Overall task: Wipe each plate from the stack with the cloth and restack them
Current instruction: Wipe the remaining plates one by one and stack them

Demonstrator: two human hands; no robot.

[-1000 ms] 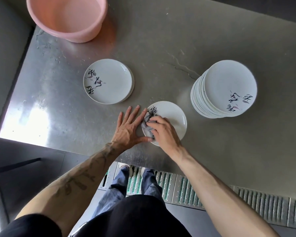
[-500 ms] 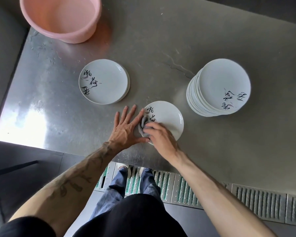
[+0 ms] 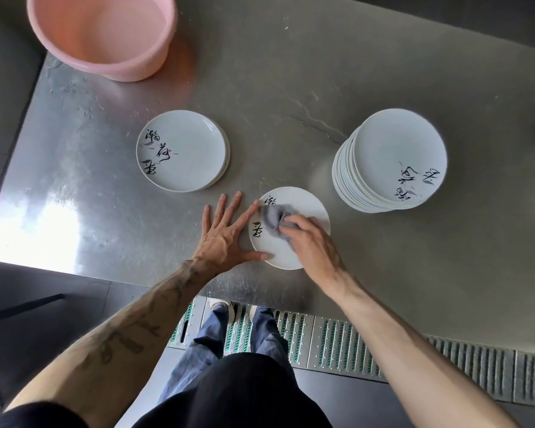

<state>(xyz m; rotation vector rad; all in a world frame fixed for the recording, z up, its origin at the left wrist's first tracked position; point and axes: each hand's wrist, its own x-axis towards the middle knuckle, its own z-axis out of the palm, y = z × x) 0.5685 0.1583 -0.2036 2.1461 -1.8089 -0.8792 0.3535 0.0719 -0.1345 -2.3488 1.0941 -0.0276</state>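
Right hand (image 3: 314,242): gripping grey cloth (image 3: 275,219), pressing it onto white plate (image 3: 306,205) near table's front edge
Left hand (image 3: 226,236): fingers lying spread, bracing plate's left rim; holding nothing
Tall stack (image 3: 393,159): standing right
Wiped stack (image 3: 183,151): sitting left

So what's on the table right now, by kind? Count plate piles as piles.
Plate piles: 2, the tall stack on the right and the short pile on the left
Single plate being wiped: 1
Grey cloth: 1
Pink basin: 1
Total: 5
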